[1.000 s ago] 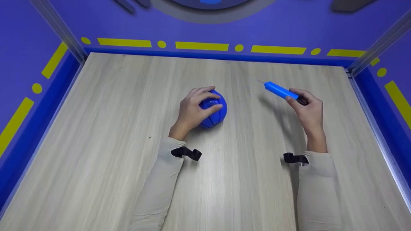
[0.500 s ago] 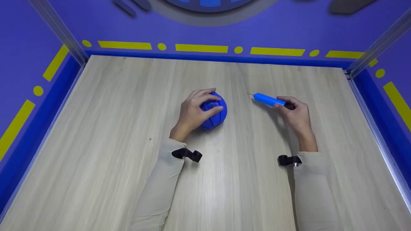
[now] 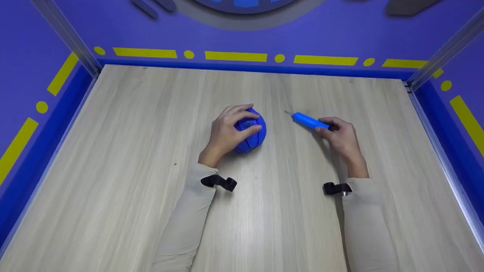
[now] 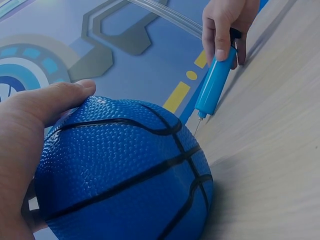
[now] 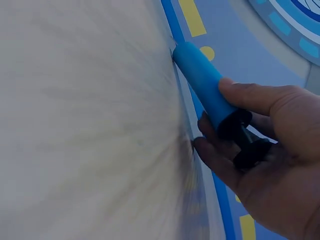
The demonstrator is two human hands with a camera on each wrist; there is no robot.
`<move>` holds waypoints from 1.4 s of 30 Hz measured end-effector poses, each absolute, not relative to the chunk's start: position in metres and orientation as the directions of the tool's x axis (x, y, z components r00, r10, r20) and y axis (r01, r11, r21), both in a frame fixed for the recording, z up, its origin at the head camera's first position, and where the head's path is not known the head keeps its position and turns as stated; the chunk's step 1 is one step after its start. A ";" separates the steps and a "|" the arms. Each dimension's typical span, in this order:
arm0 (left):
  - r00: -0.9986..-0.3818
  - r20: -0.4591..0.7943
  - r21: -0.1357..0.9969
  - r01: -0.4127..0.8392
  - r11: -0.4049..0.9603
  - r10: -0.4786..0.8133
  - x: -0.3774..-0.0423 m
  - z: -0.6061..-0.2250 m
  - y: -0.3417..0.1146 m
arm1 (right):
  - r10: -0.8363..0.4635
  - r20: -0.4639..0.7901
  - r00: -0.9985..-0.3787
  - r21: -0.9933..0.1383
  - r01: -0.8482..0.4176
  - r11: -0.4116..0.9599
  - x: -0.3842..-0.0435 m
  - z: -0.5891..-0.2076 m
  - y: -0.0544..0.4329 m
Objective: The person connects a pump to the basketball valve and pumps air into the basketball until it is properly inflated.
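A small blue basketball (image 3: 259, 132) with black seam lines sits on the table, its outline somewhat uneven. My left hand (image 3: 228, 126) grips it from the left, thumb and fingers spread over its top. To the right, my right hand (image 3: 340, 136) holds a blue hand pump (image 3: 308, 120) around its black handle end. A thin metal needle (image 3: 288, 113) sticks out of the pump's tip, pointing left, apart from the ball in the head view. The pump's black handle (image 5: 252, 152) shows against the palm in the right wrist view.
The wood-grain table (image 3: 124, 151) is bordered by blue panels (image 3: 242, 41) with yellow marks at the back and sides. Metal posts (image 3: 435, 56) stand at the far corners. Black camera mounts (image 3: 223, 182) sit on both wrists.
My right hand has carried the pump left and toward me, bringing its needle nearer the ball and lower over the table. The left hand and ball have stayed nearly still.
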State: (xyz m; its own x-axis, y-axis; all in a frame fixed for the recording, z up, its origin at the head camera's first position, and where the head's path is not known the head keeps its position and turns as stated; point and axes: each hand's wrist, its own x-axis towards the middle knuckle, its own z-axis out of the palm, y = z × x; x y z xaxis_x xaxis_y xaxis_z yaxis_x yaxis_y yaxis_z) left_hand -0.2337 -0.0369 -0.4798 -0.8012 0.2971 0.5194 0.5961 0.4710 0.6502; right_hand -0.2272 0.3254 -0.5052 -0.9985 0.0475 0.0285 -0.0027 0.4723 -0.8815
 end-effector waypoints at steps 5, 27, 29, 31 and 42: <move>-0.801 0.520 0.652 0.597 0.468 0.297 -0.233 -0.479 -0.037 | 0.063 0.043 -0.997 -0.850 -0.003 0.527 -0.228 -0.508 0.323; -0.792 0.520 0.628 0.609 0.485 0.321 -0.233 -0.483 -0.032 | 0.093 0.004 -0.996 -0.860 0.044 0.509 -0.230 -0.512 0.321; -0.791 0.519 0.622 0.610 0.491 0.324 -0.233 -0.483 -0.032 | 0.104 0.006 -0.995 -0.867 0.047 0.495 -0.229 -0.512 0.322; -0.790 0.521 0.615 0.610 0.499 0.323 -0.234 -0.484 -0.031 | 0.117 0.006 -0.993 -0.871 0.052 0.489 -0.228 -0.511 0.322; -0.796 0.514 0.615 0.601 0.511 0.318 -0.235 -0.492 -0.025 | 0.132 0.080 -0.988 -0.828 0.008 0.561 -0.221 -0.498 0.320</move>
